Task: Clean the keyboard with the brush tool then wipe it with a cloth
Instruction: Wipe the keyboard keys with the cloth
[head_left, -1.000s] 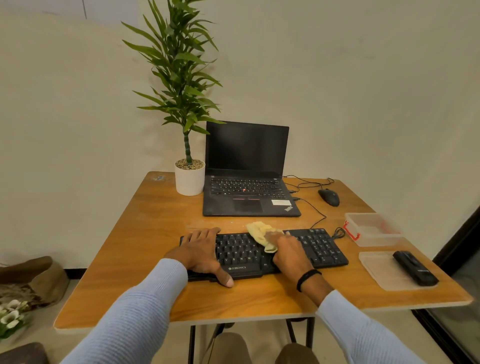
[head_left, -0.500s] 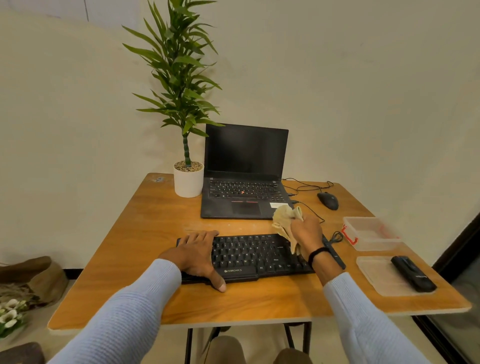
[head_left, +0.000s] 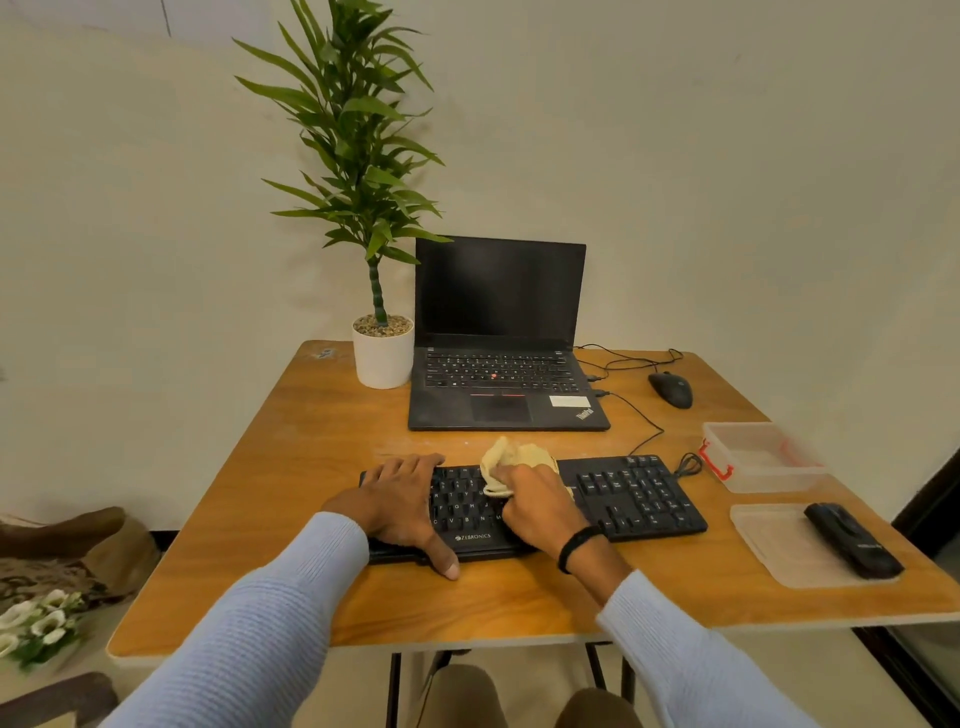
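Note:
A black keyboard lies across the near middle of the wooden table. My left hand rests flat on its left end, thumb over the front edge, pinning it down. My right hand presses a crumpled yellow cloth onto the middle keys near the keyboard's back edge. The black brush tool lies on a clear plastic lid at the right, away from both hands.
An open black laptop stands behind the keyboard, with a potted plant to its left and a black mouse with cables to its right. A clear plastic box with red clips sits right of the keyboard.
My right hand with the cloth swung to the keyboard's right end, lifted, and has now come back down onto the middle keys. My left hand stayed on the left end.

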